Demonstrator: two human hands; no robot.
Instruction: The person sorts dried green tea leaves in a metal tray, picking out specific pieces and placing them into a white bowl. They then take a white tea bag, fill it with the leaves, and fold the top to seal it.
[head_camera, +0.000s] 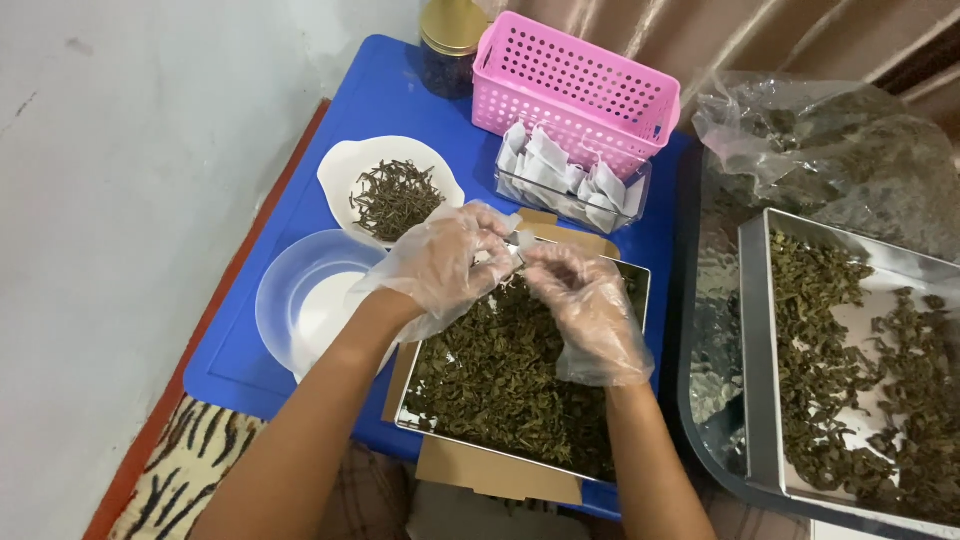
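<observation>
Head-camera view showed both hands in thin clear plastic gloves, meeting over the far edge of a metal tray (425, 415). Between them was a small white filter sachet (514, 250), pinched by the fingertips of the left hand (445, 262) on one side and the right hand (590, 305) on the other. It looked to me almost weightless, soft and easily crumpled or torn, so it was best taken by its edges or mouth with a light pinch; the gloves probably made it slippery too.

Below the hands, the tray held a loose bed of dark green dried leaves (500, 380) and sat on a piece of brown cardboard (490, 470) laid on the blue bench (300, 200). Just beyond was a clear box (520, 195) packed with more upright white sachets (575, 180), and behind it a pink perforated basket (575, 85), whose inside I could not see. On the person's left stood a white bowl (345, 160) with thin dark twigs or stalks (395, 195), and nearer, an empty-looking translucent bowl (275, 300). A gold-lidded jar (452, 40) stood at the far edge. On the right, a second large metal tray (755, 350) held coarser dried leaves, with a clear plastic bag (830, 140) of the same behind.
</observation>
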